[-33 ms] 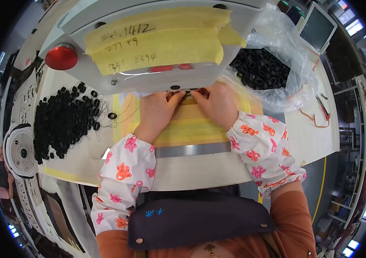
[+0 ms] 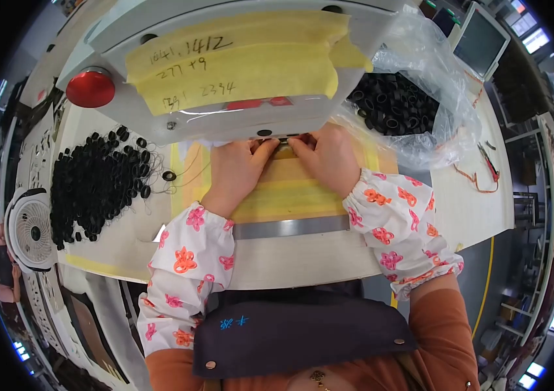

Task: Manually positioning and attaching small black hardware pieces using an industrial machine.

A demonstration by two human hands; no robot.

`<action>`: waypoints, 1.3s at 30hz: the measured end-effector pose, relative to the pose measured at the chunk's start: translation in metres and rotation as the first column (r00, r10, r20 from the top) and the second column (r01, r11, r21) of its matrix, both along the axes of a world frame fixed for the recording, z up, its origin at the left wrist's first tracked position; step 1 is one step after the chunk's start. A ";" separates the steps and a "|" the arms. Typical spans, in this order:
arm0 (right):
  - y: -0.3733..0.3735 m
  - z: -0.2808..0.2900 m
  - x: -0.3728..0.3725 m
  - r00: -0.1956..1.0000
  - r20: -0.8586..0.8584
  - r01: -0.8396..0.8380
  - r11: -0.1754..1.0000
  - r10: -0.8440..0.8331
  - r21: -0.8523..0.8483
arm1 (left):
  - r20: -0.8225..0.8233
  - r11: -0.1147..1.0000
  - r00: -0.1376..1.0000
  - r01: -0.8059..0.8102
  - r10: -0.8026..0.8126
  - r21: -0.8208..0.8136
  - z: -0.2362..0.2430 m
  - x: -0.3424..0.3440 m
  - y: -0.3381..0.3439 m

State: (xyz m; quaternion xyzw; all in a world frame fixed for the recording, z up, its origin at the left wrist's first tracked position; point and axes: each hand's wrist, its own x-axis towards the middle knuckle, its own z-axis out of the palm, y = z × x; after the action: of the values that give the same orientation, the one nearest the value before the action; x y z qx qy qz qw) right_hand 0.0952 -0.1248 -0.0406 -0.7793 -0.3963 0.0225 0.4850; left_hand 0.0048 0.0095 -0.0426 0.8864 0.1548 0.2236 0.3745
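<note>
My left hand (image 2: 236,171) and my right hand (image 2: 330,159) meet under the front edge of a pale sewing-type machine (image 2: 231,121). Thumbs and fingers of both are bent together in a pinch, with the tips close to each other. Between the thumbs a sliver of something small and dark shows; the machine hides the rest, so its kind cannot be told. Both wrists lie over a work surface covered with yellow tape (image 2: 283,199). On the machine's front are a red round button (image 2: 90,87) and yellow tape with handwriting (image 2: 231,62).
Left of my hands lies a heap of black bands (image 2: 98,186) with loose threads. A clear plastic bag (image 2: 449,127) of black rings (image 2: 397,104) stands right. Beyond are red-handled snips (image 2: 490,166) and a small screen (image 2: 481,44). A white fan (image 2: 31,228) is far left.
The machine's head, with its red button and tape, sits very slightly further left. Both my hands keep their place and pinch.
</note>
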 end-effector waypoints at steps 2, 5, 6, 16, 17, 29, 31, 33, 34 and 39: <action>0.001 0.000 -0.001 1.000 -0.017 0.002 1.000 -0.002 0.002 | 0.002 0.999 1.000 0.005 -0.004 -0.032 -0.001 0.000 0.001; 0.000 0.003 0.002 1.000 -0.028 0.002 1.000 -0.002 0.004 | -0.004 0.997 1.000 0.017 -0.017 -0.075 -0.001 0.003 0.001; 0.001 0.004 0.001 1.000 -0.028 -0.007 1.000 0.008 0.008 | -0.018 0.997 1.000 0.016 -0.017 -0.082 -0.001 0.002 0.002; 0.001 -0.002 0.004 0.996 0.094 -0.005 1.000 0.005 -0.003 | -0.127 0.999 0.992 0.021 -0.026 -0.046 0.004 0.002 0.003; 0.001 -0.003 0.003 0.990 0.142 -0.003 1.000 0.005 -0.013 | -0.158 0.999 0.987 0.025 -0.031 -0.038 0.005 0.002 0.005; -0.001 -0.004 -0.002 0.971 0.237 0.034 0.993 -0.005 -0.117 | -0.123 0.997 0.989 0.075 -0.078 -0.021 -0.007 0.006 0.008; -0.002 -0.002 -0.002 0.972 0.234 0.041 0.992 -0.012 -0.118 | -0.100 0.996 0.991 0.089 -0.090 -0.019 -0.005 0.006 0.008; -0.001 -0.001 -0.002 0.973 0.231 0.036 0.994 -0.012 -0.101 | -0.169 0.997 0.983 0.071 -0.072 -0.010 -0.001 0.006 0.008; 0.000 -0.002 -0.002 0.973 0.231 0.034 0.994 -0.010 -0.101 | -0.169 0.998 0.983 0.069 -0.070 -0.011 -0.002 0.006 0.009; 0.001 -0.004 0.000 0.974 0.227 0.057 0.992 -0.030 -0.112 | -0.053 0.995 0.995 0.088 -0.086 0.038 -0.006 0.008 0.009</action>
State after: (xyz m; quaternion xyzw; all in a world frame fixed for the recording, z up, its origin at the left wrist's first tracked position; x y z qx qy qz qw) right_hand 0.0950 -0.1242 -0.0444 -0.8125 -0.4294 -0.0529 0.3907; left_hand 0.0125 0.0189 -0.0488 0.9051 0.1212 0.1873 0.3620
